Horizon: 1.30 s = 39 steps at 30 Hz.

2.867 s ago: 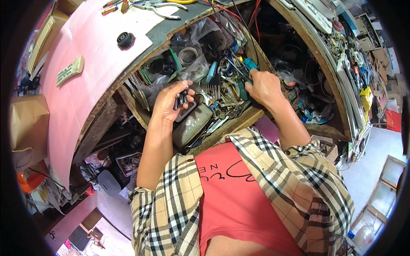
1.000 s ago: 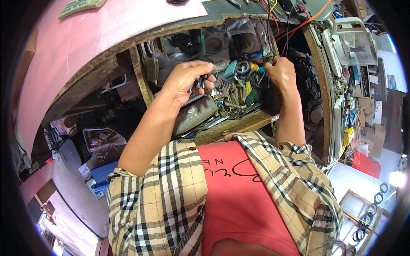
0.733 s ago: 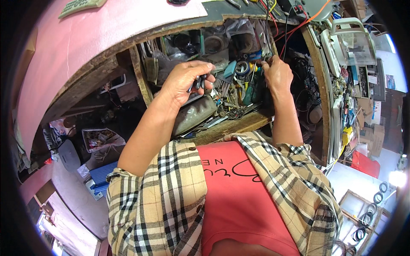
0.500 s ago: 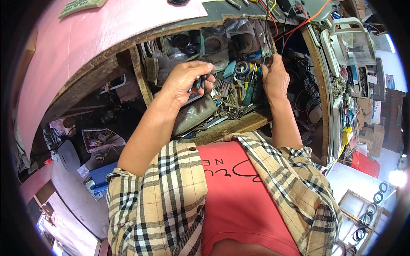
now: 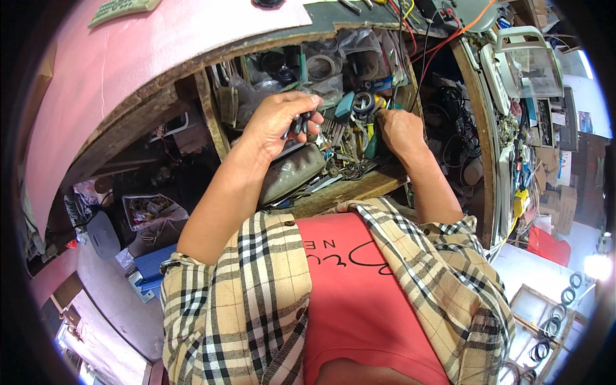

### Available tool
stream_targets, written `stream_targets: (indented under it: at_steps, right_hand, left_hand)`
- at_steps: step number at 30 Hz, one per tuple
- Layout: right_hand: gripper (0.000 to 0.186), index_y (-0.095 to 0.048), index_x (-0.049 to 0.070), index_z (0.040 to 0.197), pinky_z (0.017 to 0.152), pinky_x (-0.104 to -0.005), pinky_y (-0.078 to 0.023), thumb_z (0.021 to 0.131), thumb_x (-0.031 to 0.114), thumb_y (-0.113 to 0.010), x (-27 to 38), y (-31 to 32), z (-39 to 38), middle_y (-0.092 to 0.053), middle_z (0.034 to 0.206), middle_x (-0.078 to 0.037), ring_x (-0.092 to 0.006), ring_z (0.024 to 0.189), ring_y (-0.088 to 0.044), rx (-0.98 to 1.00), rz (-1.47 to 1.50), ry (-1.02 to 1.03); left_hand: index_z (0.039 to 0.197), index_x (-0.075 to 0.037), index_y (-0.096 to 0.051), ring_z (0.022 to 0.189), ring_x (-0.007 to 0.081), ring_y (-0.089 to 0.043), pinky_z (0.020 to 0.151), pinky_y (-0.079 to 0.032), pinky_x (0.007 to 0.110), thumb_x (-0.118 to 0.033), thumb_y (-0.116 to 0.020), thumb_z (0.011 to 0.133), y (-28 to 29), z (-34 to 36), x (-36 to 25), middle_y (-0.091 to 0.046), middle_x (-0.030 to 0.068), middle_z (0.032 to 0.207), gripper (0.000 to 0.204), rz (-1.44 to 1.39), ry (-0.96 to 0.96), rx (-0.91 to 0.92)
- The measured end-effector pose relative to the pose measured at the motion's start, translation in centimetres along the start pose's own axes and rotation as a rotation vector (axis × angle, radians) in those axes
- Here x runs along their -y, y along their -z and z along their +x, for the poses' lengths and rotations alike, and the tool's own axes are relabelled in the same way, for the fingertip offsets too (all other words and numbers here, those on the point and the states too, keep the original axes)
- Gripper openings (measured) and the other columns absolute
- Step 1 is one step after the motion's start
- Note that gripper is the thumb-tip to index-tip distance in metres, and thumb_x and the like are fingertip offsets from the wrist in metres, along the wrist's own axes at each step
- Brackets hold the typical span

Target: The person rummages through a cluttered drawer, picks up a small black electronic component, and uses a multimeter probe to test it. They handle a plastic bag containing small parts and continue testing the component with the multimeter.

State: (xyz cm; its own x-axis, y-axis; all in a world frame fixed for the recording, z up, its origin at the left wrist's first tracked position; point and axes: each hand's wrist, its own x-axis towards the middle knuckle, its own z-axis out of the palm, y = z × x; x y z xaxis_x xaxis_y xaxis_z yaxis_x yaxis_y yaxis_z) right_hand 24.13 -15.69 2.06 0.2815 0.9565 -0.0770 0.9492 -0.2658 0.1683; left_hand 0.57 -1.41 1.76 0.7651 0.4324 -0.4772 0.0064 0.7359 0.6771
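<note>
My left hand (image 5: 289,119) is curled around several small black pieces (image 5: 299,125) above the front left of an open wooden compartment (image 5: 346,189) packed with loose tools and parts, beside a long grey tin (image 5: 292,172). My right hand (image 5: 401,131) reaches into the compartment's right side with fingers curled down; what they grip, if anything, is hidden. Near it lie a green-handled tool (image 5: 371,144), a blue-rimmed tape roll (image 5: 363,102), a light-blue block (image 5: 344,102) and a pale ring roll (image 5: 320,67).
A pink-covered worktop (image 5: 109,64) with a remote (image 5: 122,11) runs along the upper left. Red, black and orange wires (image 5: 449,38) drape over the right divider. A clear-lidded appliance (image 5: 527,64) and clutter line the right. A bin of small parts (image 5: 154,208) sits below left.
Since half a second ago, my right hand has shifted left and down among the tools, its fingers more bent over. My left hand keeps its hold and place.
</note>
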Motion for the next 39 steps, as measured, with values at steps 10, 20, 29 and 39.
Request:
stream_targets:
  at_steps: [10, 20, 29, 39]
  right_hand:
    - [0.016, -0.063, 0.01, 0.091, 0.059, -0.0431, -0.051, 0.082, 0.012, -0.05, 0.2, -0.7, 2.0, -0.066, 0.074, -0.017, -0.0337, 0.068, -0.066, -0.062, -0.038, -0.129]
    - [0.012, -0.062, 0.006, 0.082, 0.06, -0.0403, -0.054, 0.081, 0.011, -0.051, 1.4, -1.7, 4.5, -0.067, 0.074, -0.016, -0.0307, 0.067, -0.068, 0.062, -0.221, -0.073]
    - [0.031, -0.056, 0.01, 0.108, 0.061, -0.0439, -0.051, 0.078, 0.015, -0.062, -0.3, -0.1, 1.0, -0.065, 0.074, -0.017, -0.0356, 0.069, -0.064, -0.087, 0.091, -0.076]
    - [0.022, -0.064, 0.011, 0.106, 0.064, -0.0404, -0.05, 0.084, 0.016, -0.06, -0.5, 0.3, -1.7, -0.065, 0.081, -0.015, -0.0344, 0.074, -0.063, -0.242, 0.378, -0.086]
  left_hand:
    - [0.101, -0.002, -0.063, 0.062, 0.0107, -0.06, 0.045, -0.043, 0.021, -0.023, -0.065, 0.085, 0.1, 0.1, 0.2, -0.063, 0.0072, 0.078, 0.026, -0.005, -0.016, 0.019]
    - [0.101, -0.002, -0.063, 0.063, 0.0102, -0.06, 0.045, -0.043, 0.021, -0.023, -0.065, 0.085, -0.1, -0.2, -0.2, -0.064, 0.0064, 0.079, 0.026, 0.002, -0.006, 0.004]
    - [0.101, -0.002, -0.063, 0.063, 0.0107, -0.06, 0.045, -0.043, 0.021, -0.022, -0.065, 0.085, -0.1, -0.2, -0.2, -0.063, 0.007, 0.079, 0.026, -0.013, -0.019, 0.026]
    - [0.101, -0.002, -0.062, 0.062, 0.0107, -0.06, 0.044, -0.042, 0.021, -0.021, -0.064, 0.086, -0.1, -0.1, -0.2, -0.063, 0.0067, 0.078, 0.025, -0.012, 0.003, 0.011]
